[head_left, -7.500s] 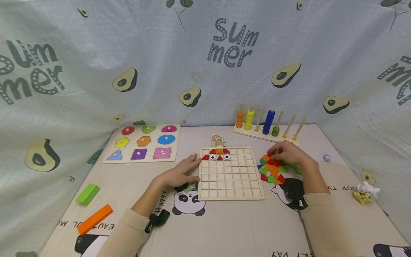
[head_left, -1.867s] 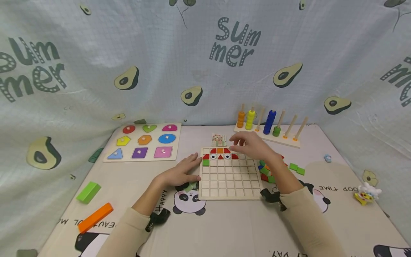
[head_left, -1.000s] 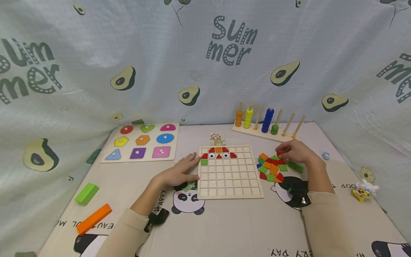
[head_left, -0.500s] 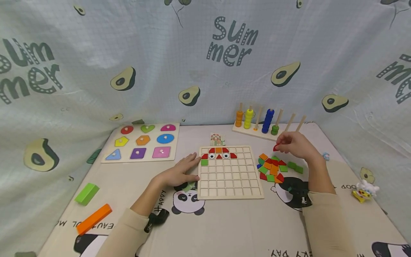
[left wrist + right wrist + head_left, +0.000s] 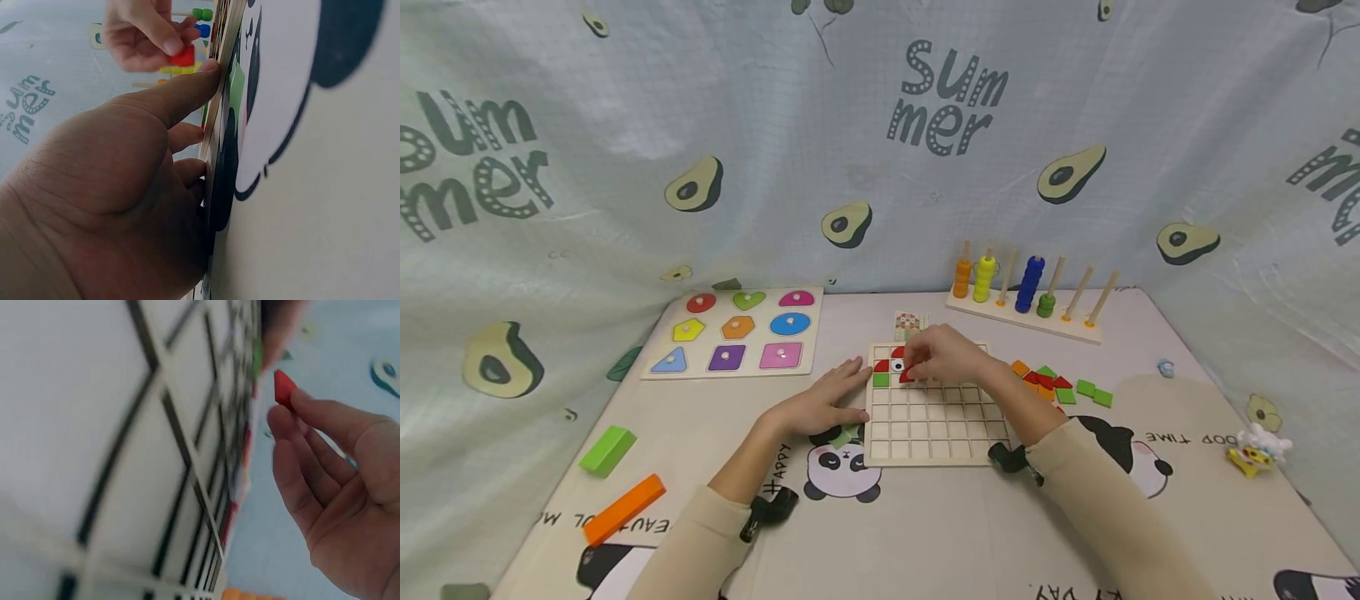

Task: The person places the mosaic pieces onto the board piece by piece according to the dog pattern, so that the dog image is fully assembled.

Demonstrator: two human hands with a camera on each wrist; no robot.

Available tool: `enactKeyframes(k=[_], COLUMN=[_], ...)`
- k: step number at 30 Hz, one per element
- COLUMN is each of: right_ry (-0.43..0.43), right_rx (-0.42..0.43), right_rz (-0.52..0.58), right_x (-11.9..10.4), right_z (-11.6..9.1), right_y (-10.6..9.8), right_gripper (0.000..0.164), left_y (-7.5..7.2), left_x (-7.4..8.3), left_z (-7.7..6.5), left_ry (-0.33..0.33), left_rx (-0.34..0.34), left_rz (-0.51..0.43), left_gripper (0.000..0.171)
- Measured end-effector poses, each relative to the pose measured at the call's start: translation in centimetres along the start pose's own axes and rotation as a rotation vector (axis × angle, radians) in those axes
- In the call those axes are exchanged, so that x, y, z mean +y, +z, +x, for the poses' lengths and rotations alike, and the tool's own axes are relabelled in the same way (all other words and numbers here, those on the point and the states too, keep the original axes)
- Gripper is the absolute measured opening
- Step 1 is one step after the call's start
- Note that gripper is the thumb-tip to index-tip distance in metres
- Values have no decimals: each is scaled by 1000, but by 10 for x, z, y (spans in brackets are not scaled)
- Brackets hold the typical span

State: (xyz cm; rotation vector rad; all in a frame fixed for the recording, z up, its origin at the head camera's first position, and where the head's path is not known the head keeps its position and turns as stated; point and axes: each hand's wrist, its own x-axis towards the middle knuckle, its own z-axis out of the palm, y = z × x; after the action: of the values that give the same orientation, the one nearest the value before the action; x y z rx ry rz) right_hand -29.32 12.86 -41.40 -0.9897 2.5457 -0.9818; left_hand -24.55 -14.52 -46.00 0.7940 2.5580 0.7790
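My right hand (image 5: 943,357) pinches a small red tile (image 5: 284,388) between thumb and fingertips, held over the upper left part of the wooden grid board (image 5: 925,425). Flat against the table, my left hand (image 5: 829,396) touches the board's left edge with fingers and thumb spread. Its thumb lies along the board's side in the left wrist view. On the board, a green square tile (image 5: 881,380) sits in the left column under a red tile (image 5: 882,366), and an eye tile (image 5: 897,365) shows beside it. My right hand hides the other tiles of the top rows.
Loose coloured tiles (image 5: 1065,396) lie right of the board, partly behind the right forearm. A picture card (image 5: 907,325) lies behind the board. A peg stacker (image 5: 1022,321) stands back right, a shape puzzle (image 5: 752,342) back left. Green (image 5: 607,451) and orange blocks (image 5: 624,510) lie left.
My right hand took a red tile from beside the pile and carried it left over the board. Earlier, a green square and another red tile were added. The left hand stayed put.
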Motion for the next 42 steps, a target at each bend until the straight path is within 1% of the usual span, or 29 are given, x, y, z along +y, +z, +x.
enactKeyframes(k=[3, 6, 14, 21, 24, 28, 30, 32, 35, 37, 39, 42], right_ry=[0, -13, -2, 24, 40, 20, 6, -6, -23, -20, 1, 78], right_rx=[6, 9, 4, -9, -25, -41, -32, -5, 67, 122, 177, 271], right_rz=[-96, -141, -197, -272, -295, -294, -270, -226, -143, -97, -75, -63], right_x=[-1, -2, -4, -5, -6, -7, -7, -7, -5, -2, 2, 15], right_z=[11, 16, 16, 17, 17, 14, 9, 0, -20, -37, -54, -79], right_y=[14, 18, 20, 22, 22, 19, 14, 5, -17, -33, -48, -66], right_gripper=[5, 8, 11, 4, 7, 11, 16, 23, 31, 34, 35, 37], left_y=[0, -1, -1, -1, 0, 0, 0, 0, 0, 0, 0, -1], left_x=[0, 1, 0, 2, 1, 0, 0, 0, 1, 1, 1, 2], left_z=[0, 0, -1, -1, -1, 0, 0, 0, 0, 0, 0, 0], left_ry=[8, 10, 21, 15, 13, 7, 8, 8, 12, 0, -5, -11], left_rx=[-1, -3, 2, -4, -2, 2, 2, 2, 4, 0, -1, -5], left_rz=[-3, 1, 5, 5, 6, 8, 6, 3, -4, 0, 4, 5], left_gripper=[80, 80, 79, 80, 80, 79, 79, 79, 79, 80, 80, 80])
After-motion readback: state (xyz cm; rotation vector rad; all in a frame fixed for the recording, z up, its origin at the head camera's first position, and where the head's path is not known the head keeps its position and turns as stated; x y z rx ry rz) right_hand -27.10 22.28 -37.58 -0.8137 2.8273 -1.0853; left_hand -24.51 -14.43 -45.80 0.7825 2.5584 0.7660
